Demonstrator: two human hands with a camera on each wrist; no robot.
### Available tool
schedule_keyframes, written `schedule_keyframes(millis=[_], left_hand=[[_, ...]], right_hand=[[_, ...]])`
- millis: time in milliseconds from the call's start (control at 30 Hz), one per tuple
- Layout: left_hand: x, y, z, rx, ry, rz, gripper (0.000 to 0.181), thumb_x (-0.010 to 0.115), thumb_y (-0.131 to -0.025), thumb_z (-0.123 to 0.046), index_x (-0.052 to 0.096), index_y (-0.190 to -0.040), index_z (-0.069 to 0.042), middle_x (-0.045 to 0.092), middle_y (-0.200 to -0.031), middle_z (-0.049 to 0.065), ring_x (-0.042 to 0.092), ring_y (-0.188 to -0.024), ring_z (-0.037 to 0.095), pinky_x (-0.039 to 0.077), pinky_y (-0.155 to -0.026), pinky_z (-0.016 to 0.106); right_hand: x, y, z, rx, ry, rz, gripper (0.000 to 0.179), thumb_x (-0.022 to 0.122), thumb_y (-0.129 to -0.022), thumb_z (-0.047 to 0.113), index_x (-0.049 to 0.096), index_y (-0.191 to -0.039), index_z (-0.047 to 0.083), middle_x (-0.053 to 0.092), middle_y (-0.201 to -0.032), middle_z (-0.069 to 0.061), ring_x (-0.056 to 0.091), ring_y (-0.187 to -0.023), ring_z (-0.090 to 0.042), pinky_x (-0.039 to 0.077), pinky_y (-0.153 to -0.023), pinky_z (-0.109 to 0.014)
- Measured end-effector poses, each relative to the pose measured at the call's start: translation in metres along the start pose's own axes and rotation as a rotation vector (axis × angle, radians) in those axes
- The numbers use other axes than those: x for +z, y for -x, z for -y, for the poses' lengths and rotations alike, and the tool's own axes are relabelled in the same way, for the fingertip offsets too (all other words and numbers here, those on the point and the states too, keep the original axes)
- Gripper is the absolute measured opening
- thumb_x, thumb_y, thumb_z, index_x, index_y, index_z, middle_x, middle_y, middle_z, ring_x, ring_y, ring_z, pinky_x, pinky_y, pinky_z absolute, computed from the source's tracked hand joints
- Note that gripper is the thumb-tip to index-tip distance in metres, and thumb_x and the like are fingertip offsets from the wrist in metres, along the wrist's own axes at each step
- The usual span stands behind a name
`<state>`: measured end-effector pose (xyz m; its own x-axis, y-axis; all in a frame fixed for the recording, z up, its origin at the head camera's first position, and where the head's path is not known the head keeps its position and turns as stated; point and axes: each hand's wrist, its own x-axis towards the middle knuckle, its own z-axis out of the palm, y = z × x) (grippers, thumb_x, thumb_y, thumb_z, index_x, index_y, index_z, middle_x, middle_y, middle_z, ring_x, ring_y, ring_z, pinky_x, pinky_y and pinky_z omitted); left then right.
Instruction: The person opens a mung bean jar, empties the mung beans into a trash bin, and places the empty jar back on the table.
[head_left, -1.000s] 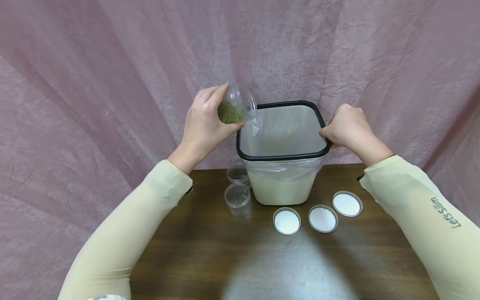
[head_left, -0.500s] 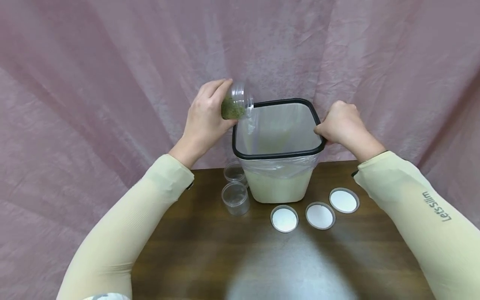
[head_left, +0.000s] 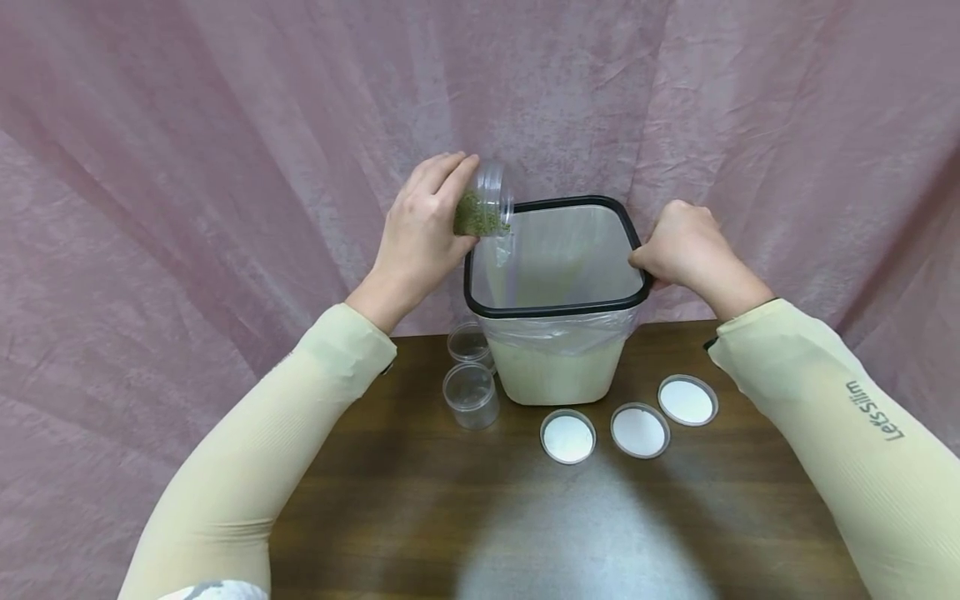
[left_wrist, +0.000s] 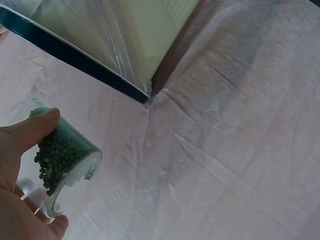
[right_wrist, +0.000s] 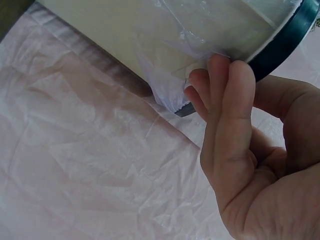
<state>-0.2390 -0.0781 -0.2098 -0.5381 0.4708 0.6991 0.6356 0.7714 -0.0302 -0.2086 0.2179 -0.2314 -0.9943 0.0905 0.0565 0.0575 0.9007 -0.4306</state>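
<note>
My left hand point(head_left: 420, 233) grips a clear plastic jar point(head_left: 492, 179) by its base end, thumb below and fingers over the top. The jar lies tipped on its side, its mouth turned right, over the left edge of a trash bin point(head_left: 558, 375). Small green beans point(left_wrist: 57, 160), which look like mung beans, lie along the jar's lower wall and reach towards its mouth. My right hand point(head_left: 693, 250) pinches the bin's black rim point(head_left: 562, 312) at the right side. In the right wrist view its fingers point(right_wrist: 235, 110) press the liner bag point(right_wrist: 200, 30) from outside, the thumb over the rim.
Two clear jars, a front one point(head_left: 471, 398) and a rear one point(head_left: 468, 340), stand left of the bin. Three round lids point(head_left: 568, 438) with white discs lie before it and to its right on the brown table point(head_left: 420, 508). A pink curtain point(head_left: 300, 125) hangs behind.
My left hand has shifted slightly right and up, bringing the jar nearer the bin and tipping it further. The beans have slid towards its mouth. My right hand keeps its hold on the rim.
</note>
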Motion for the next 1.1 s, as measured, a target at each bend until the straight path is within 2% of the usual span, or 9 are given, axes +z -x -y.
schedule_keyframes(millis=[133,267,400,667,833,1100], left_hand=[[-0.0002,-0.0015,-0.001,0.012,-0.003,0.011,0.076,0.079,-0.067,-0.009,0.048,-0.136,-0.009,0.051,-0.136,0.01,0.042,-0.131,0.023,0.026,-0.115,0.027],[-0.0012,-0.0024,-0.0016,0.024,-0.004,0.013,0.076,0.078,-0.067,-0.006,0.047,-0.137,-0.009,0.05,-0.137,0.01,0.041,-0.132,0.023,0.025,-0.116,0.026],[-0.002,-0.0021,-0.0014,0.036,-0.011,0.009,0.075,0.076,-0.068,-0.004,0.047,-0.137,-0.008,0.05,-0.137,0.011,0.041,-0.132,0.024,0.024,-0.116,0.026],[-0.0012,0.0001,0.0011,0.042,-0.022,0.004,0.074,0.077,-0.068,-0.005,0.048,-0.136,-0.007,0.05,-0.136,0.012,0.042,-0.131,0.025,0.023,-0.116,0.027],[-0.0008,0.0008,0.0023,0.05,-0.025,-0.001,0.073,0.077,-0.068,-0.006,0.048,-0.136,-0.007,0.051,-0.136,0.012,0.042,-0.131,0.025,0.023,-0.117,0.027],[-0.0007,0.0009,0.0022,0.059,-0.03,-0.003,0.072,0.076,-0.069,-0.004,0.048,-0.135,-0.007,0.051,-0.136,0.012,0.042,-0.131,0.025,0.022,-0.117,0.029]], right_hand=[[-0.0004,-0.0001,0.0007,0.008,0.004,0.01,0.019,0.061,-0.068,0.02,0.066,-0.067,0.002,0.063,-0.048,-0.004,0.065,-0.064,-0.03,0.051,-0.063,-0.038],[-0.0012,-0.0006,0.0013,0.017,0.0,0.029,0.024,0.062,-0.069,0.021,0.064,-0.077,-0.002,0.064,-0.05,-0.006,0.065,-0.056,-0.024,0.053,-0.068,-0.042],[-0.0011,-0.0011,0.0018,0.01,0.0,0.039,0.026,0.062,-0.07,0.021,0.064,-0.078,-0.004,0.063,-0.049,-0.005,0.064,-0.05,-0.022,0.053,-0.069,-0.044],[-0.0002,-0.0009,0.0026,0.011,0.013,0.043,0.023,0.062,-0.07,0.02,0.066,-0.073,-0.002,0.062,-0.046,-0.004,0.065,-0.057,-0.027,0.052,-0.064,-0.04],[-0.0001,-0.0014,0.003,0.012,0.022,0.033,0.024,0.062,-0.069,0.021,0.065,-0.074,-0.003,0.062,-0.046,-0.004,0.065,-0.064,-0.031,0.052,-0.066,-0.041],[-0.0008,-0.0026,0.0032,0.018,0.029,0.043,0.023,0.061,-0.07,0.022,0.067,-0.071,-0.001,0.062,-0.045,-0.003,0.066,-0.067,-0.032,0.052,-0.071,-0.044]])
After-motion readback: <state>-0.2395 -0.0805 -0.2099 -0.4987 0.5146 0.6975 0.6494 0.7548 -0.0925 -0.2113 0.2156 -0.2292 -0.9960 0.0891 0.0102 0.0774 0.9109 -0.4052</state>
